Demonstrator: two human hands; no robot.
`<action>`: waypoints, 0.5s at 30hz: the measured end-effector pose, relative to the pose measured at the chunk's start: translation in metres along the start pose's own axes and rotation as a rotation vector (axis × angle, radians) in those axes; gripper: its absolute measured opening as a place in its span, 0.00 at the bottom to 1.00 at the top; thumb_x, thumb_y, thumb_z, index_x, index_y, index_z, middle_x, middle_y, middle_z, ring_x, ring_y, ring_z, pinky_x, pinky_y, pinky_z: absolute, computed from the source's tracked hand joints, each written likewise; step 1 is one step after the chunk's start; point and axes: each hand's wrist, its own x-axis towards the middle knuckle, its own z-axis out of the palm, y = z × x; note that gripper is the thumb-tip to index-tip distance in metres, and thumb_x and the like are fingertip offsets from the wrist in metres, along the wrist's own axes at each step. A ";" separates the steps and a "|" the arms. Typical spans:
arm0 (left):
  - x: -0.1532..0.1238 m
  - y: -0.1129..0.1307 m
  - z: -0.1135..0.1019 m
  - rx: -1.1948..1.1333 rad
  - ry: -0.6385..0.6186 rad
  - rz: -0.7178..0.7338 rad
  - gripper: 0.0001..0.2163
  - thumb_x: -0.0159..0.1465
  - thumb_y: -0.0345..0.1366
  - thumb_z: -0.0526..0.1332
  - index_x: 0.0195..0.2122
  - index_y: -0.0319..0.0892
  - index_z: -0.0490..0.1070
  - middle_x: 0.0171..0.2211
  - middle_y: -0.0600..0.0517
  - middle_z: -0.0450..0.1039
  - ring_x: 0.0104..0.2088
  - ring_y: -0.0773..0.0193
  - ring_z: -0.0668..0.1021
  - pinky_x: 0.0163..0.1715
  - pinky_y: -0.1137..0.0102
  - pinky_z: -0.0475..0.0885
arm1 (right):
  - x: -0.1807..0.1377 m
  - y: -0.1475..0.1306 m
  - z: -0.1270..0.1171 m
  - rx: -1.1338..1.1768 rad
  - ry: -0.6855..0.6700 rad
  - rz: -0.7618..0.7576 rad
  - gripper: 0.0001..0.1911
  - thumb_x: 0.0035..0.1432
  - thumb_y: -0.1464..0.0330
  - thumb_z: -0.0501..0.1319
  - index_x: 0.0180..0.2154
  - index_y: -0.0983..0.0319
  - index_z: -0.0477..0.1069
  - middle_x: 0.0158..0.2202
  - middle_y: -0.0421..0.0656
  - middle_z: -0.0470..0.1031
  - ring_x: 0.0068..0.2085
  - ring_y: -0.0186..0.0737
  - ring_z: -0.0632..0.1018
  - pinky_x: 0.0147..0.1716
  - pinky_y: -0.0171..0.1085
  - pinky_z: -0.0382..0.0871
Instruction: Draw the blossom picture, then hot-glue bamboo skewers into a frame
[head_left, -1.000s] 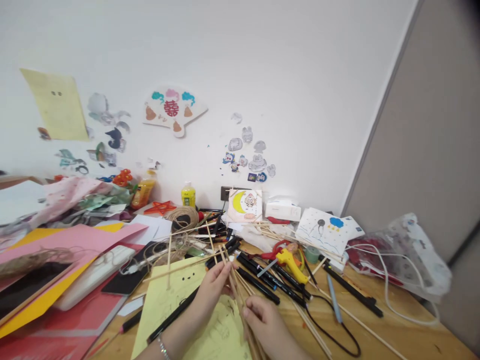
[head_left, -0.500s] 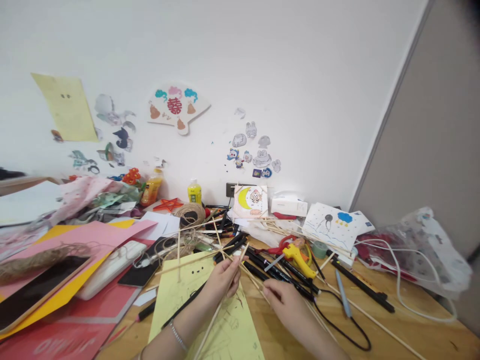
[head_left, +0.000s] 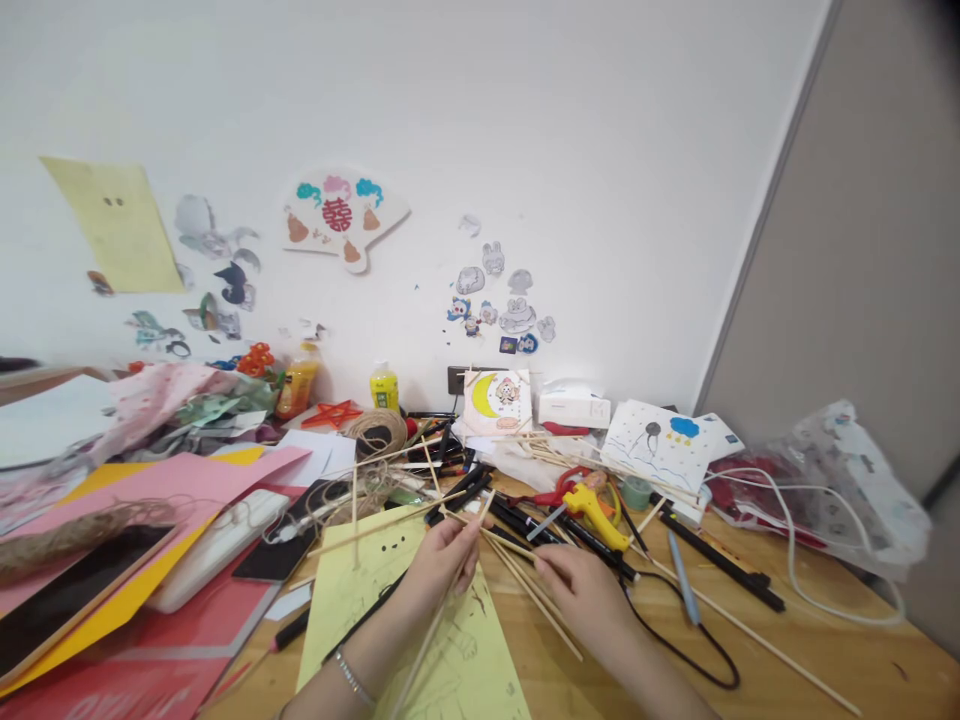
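Observation:
My left hand [head_left: 442, 562] is pinched round a thin wooden stick [head_left: 431, 628] that slants down over a yellow sheet with a drawing [head_left: 390, 620]. Just to its right, my right hand [head_left: 581, 592] has its fingers closed on another thin wooden stick [head_left: 504, 541] that runs back toward the left hand. A few more loose sticks [head_left: 541, 602] fan out on the wooden table [head_left: 810, 640] between the two hands. Black marker pens [head_left: 525, 520] lie just beyond the fingertips.
A yellow glue gun [head_left: 592, 510] with a black cord [head_left: 694, 650] lies right of the hands. Pink and yellow card [head_left: 135, 490], a twine ball [head_left: 379, 432], bottles [head_left: 384, 386], drawn cards [head_left: 660, 445] and a plastic bag [head_left: 840, 480] crowd the table. Paper cut-outs hang on the white wall.
My right hand has let the bundle of sticks fan out on the table and moved right, now pinching one stick. The left hand holds its stick more upright.

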 end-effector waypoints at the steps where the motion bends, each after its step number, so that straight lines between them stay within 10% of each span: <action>1: 0.000 0.001 0.000 0.000 0.006 0.009 0.26 0.50 0.60 0.61 0.33 0.38 0.68 0.10 0.64 0.56 0.09 0.76 0.55 0.11 0.76 0.48 | 0.000 -0.001 0.000 0.007 0.001 -0.001 0.16 0.61 0.67 0.49 0.30 0.62 0.74 0.31 0.44 0.77 0.32 0.40 0.75 0.33 0.34 0.62; 15: -0.014 0.037 0.021 -0.089 0.112 0.338 0.19 0.57 0.54 0.59 0.28 0.42 0.63 0.20 0.57 0.67 0.19 0.71 0.68 0.22 0.74 0.63 | -0.011 -0.026 0.058 0.480 -0.170 -0.056 0.12 0.60 0.66 0.53 0.35 0.63 0.74 0.30 0.43 0.77 0.31 0.37 0.75 0.28 0.31 0.62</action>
